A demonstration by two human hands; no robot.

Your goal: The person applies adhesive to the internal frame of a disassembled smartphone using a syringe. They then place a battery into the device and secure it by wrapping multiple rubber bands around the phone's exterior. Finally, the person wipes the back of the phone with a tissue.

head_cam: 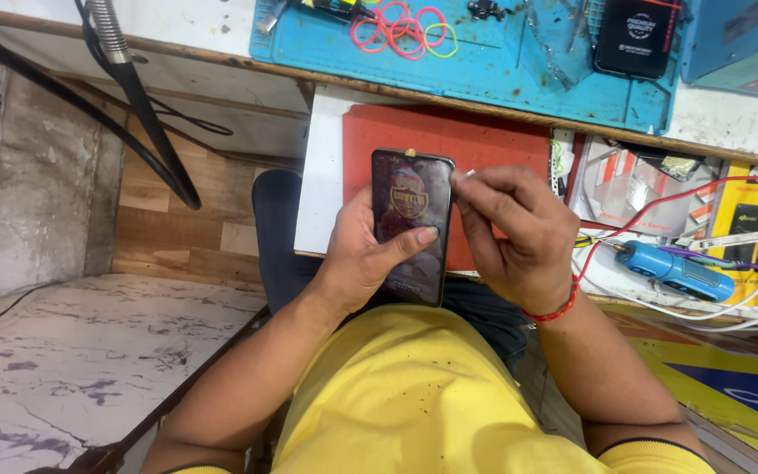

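Note:
I hold a dark smartphone [411,197] upright over my lap, its glossy screen facing me. My left hand [363,256] grips it from the left side, thumb laid across the lower screen. Fingers of my right hand [516,230] are pinched on a small white tab [464,175] at the phone's upper right edge. A red thread band circles my right wrist. I wear a yellow shirt.
A red pad [484,140] lies on an open drawer just behind the phone. On the blue work mat [502,66] above lie coloured rubber bands [403,31] and a black box [638,37]. A blue tool [675,272] with red and white wires sits at right. Black cables [146,114] hang at left.

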